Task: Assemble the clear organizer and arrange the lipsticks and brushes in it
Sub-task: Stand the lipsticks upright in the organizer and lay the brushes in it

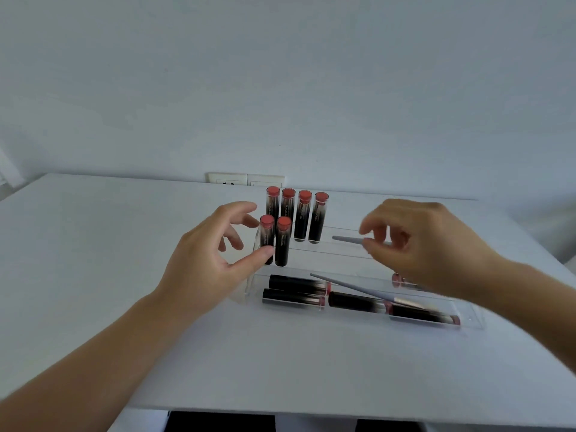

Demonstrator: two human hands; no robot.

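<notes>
The clear stepped organizer [467,319] stands on the white table. Four red-capped black lipsticks [300,218] stand on its back tier and two more [283,241] on the middle tier. Several lipsticks [294,299] and a grey-handled brush [352,288] lie in the front tray. My left hand [205,260] is at the organizer's left end, fingers spread and loosely curved, with the thumb tip against the lower part of the leftmost middle-tier lipstick [267,235]. My right hand [427,244] pinches a second grey brush [347,240], held level above the upper tiers on the right.
A wall socket plate [244,179] sits just behind the table's far edge. The table's near edge [280,411] runs below my forearms, with dark floor beneath it.
</notes>
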